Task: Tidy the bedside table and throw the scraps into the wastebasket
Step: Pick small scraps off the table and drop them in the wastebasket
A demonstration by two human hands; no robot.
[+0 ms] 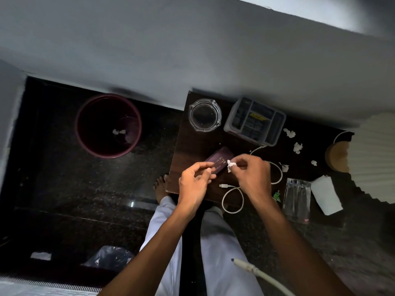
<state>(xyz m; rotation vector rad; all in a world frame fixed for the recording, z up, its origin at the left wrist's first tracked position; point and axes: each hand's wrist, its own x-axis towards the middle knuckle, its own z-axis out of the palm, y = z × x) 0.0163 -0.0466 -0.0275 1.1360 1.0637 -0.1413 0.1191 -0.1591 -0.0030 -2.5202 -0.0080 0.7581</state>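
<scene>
dark speckled stone flooring is filling the left of the frame, with a pale wall running across the top. a maroon wastebasket (102, 153) is standing on the floor at centre left, and two white scraps (119, 131) are lying inside it. the bedside table (188, 146), dark wood, is sitting right of centre, against the wall.

the right hand (252, 174) is hovering over the middle of the table, its thumb and fingertips pinching a crumpled scrap (230, 165) of white paper just above a purple case (220, 155). the left hand (195, 178) is hanging beside it at the table's front left corner, fingers curled towards the thumb; whether anything is being held there is not possible to tell.

a glass ashtray (192, 116) and a clear organiser box (233, 127) are standing side by side at the back of the table. a white cable (223, 185) is looping across the front, partly under the right hand. loose scraps (289, 133) are lying scattered towards the right, between the organiser and a lamp's wooden base (336, 155). a green scrap (277, 195) is lying just left of a drinking glass (297, 199) at the front right, and a folded white paper (326, 194) is lying just right of the glass.
</scene>
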